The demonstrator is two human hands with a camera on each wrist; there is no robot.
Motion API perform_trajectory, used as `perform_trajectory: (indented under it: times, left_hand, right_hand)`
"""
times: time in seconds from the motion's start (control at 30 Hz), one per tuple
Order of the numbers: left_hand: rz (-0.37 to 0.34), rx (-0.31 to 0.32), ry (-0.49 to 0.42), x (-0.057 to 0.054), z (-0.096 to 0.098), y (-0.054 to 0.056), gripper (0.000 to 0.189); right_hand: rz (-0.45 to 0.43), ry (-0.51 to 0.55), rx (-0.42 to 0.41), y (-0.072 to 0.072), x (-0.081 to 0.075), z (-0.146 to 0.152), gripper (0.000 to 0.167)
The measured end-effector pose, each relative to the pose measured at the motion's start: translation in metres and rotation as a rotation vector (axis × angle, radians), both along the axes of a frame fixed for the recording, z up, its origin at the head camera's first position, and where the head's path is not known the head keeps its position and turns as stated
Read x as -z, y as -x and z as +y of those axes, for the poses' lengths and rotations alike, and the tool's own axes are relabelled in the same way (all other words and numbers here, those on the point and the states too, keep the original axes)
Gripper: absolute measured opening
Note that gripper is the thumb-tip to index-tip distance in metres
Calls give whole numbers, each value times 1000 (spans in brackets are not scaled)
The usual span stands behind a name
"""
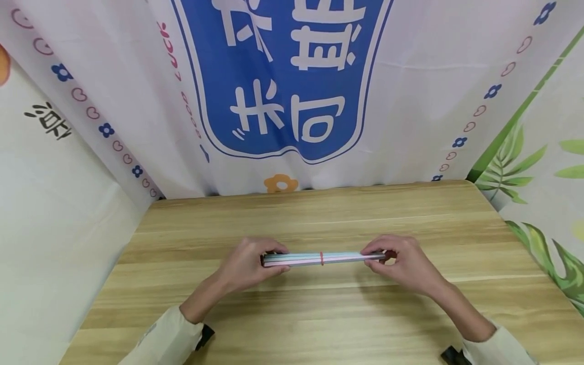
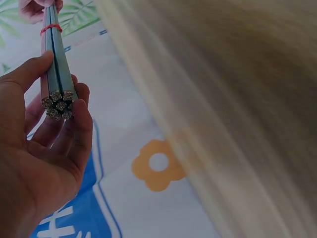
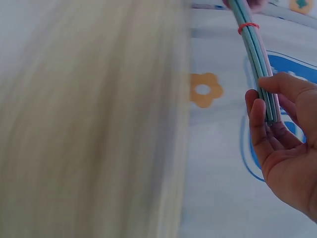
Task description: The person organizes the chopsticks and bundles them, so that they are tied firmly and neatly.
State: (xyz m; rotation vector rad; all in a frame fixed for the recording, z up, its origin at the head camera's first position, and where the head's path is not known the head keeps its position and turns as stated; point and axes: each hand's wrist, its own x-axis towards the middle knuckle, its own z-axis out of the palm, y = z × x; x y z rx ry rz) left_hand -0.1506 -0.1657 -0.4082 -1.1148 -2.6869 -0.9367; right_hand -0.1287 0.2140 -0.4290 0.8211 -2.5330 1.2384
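A bundle of slim, pencil-like sticks (image 1: 303, 260) in pale blue, green and pink lies level between both hands, above the table. A red elastic band (image 1: 321, 258) circles its middle. My left hand (image 1: 248, 264) grips the left end between thumb and fingers. In the left wrist view, several rough, silvery-gold ornamental tips (image 2: 60, 105) show at that end. On the other end, my right hand (image 1: 406, 262) pinches the sticks with thumb and fingertips. In the right wrist view, the plain stick ends (image 3: 272, 119) sit just past the thumb.
The wooden table (image 1: 319, 324) spreads beneath both hands. Behind it hangs a white curtain (image 1: 410, 101) with a blue printed sign and an orange flower. Leaf-patterned cloth (image 1: 538, 167) borders the right side, plain white cloth (image 1: 55, 228) the left.
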Motion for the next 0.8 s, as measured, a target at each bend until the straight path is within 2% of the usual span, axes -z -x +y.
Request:
perform_trajectory:
  times: [0.3,0.8]
  left_hand:
    - [9,-1,90,16,2,13,24]
    - [-35,-47,218,23,11,26,29]
  right_hand:
    - [-96,-75,-39,15,12,-3,29]
    - [-175,-169,-51,29,22,-4,20]
